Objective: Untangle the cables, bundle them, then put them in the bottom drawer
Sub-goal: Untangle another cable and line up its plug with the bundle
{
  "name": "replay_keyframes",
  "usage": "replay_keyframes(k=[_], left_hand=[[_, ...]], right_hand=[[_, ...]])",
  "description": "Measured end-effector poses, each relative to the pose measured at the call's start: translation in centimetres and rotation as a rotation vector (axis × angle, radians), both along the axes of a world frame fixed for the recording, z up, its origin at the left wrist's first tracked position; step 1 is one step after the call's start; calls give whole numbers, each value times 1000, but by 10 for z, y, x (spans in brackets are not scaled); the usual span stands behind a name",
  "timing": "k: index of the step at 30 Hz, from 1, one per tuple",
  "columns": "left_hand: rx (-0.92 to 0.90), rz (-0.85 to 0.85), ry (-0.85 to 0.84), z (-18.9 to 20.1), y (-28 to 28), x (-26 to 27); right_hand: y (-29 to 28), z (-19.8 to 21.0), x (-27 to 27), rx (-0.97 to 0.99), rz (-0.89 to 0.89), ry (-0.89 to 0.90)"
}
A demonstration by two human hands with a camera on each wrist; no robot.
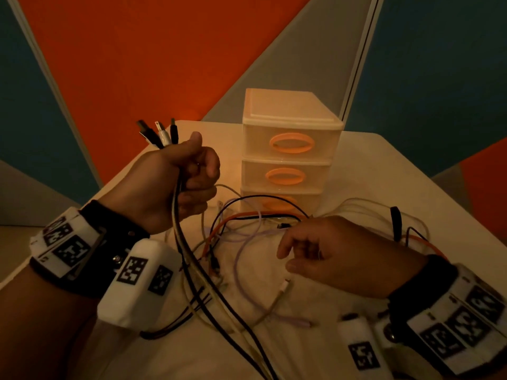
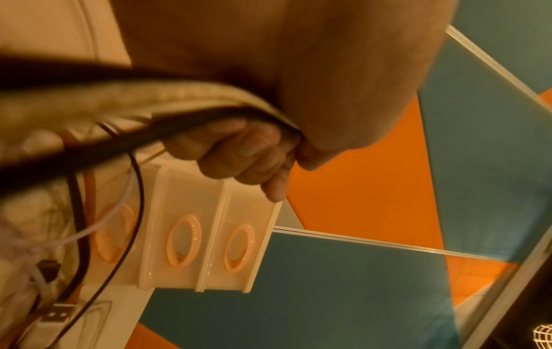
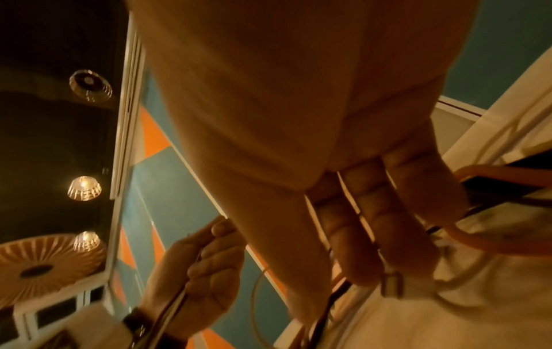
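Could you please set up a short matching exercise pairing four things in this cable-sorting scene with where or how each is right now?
Things:
1. left hand
2. right hand
3. orange cable
4. drawer unit

States:
A. lies tangled on the table
B. stands upright, all drawers shut
C. grips several cable ends, raised
D. fingers relaxed above the tangle

Pairs: 1-C, 2-D, 3-A, 4-B

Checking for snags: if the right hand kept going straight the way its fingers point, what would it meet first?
Probably the tangled cables on the table; the right hand points its relaxed fingers into them, toward a small dark plug. Depth is unclear.
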State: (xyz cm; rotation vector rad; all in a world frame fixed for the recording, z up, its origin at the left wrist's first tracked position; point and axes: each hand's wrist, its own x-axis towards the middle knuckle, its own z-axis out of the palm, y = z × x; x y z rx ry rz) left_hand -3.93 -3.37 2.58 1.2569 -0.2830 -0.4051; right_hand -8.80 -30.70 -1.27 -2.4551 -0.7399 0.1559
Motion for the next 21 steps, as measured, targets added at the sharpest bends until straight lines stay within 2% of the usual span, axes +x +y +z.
replay_keyframes(k=[6, 11, 14, 21], left_hand=[[-35, -16, 44, 1, 3, 0], [-34, -12, 57, -1, 1, 2], [-32, -7, 56, -1, 4, 3], [-47, -46, 57, -1, 4, 3]], right_hand=[[9, -2, -4, -372, 143, 14], [8, 0, 3, -442, 91, -60], [0, 11, 3, -313, 40, -28], [-25, 52, 7, 201, -223, -87]])
